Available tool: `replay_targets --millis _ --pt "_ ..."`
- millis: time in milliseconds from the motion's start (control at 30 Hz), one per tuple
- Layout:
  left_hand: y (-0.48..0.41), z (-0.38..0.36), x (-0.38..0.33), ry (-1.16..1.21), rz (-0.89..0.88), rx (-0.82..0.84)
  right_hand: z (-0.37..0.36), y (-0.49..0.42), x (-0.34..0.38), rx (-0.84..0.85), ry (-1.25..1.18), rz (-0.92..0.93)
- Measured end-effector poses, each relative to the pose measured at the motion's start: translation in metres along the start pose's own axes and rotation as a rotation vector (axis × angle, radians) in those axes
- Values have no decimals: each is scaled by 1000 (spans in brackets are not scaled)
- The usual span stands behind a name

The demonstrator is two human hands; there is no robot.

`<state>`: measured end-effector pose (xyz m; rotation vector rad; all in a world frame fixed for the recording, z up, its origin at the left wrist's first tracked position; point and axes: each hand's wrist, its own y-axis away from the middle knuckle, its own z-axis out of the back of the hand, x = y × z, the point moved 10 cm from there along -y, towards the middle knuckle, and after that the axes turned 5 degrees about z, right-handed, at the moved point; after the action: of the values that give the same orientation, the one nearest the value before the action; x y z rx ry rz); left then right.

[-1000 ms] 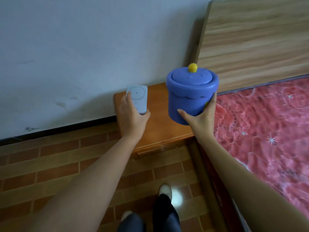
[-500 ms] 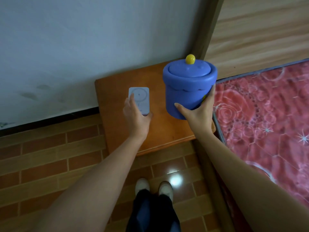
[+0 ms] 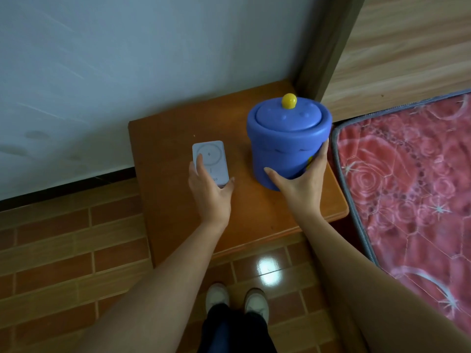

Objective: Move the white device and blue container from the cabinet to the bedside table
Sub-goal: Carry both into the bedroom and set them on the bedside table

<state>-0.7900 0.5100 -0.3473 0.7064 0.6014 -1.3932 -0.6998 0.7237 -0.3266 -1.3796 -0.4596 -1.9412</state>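
Bedside table [image 3: 178, 225] bore both items: device [image 3: 209, 159], slim, rigid, likely light and slick, pinched by its long edges in the left hand [image 3: 209, 189]; container [image 3: 285, 146], bulky, smooth plastic, loose-looking lid, cupped low on its right-hand wall by the right hand [image 3: 300, 184].

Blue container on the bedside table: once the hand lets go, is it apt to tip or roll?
The blue container looks rigid, wide and upright, so tipping seems unlikely. On its side, the round wall would probably roll. Its smooth surface may be slippery; the right hand wraps it low.
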Motion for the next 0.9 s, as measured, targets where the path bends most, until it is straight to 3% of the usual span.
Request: replay_targets --millis 567,900 --pt "-2 -32 31 59 48 -32 -21 -9 -31 7 -51 2" --pt "-3 -33 33 -112 12 -43 -24 -9 -46 3 -55 -14"
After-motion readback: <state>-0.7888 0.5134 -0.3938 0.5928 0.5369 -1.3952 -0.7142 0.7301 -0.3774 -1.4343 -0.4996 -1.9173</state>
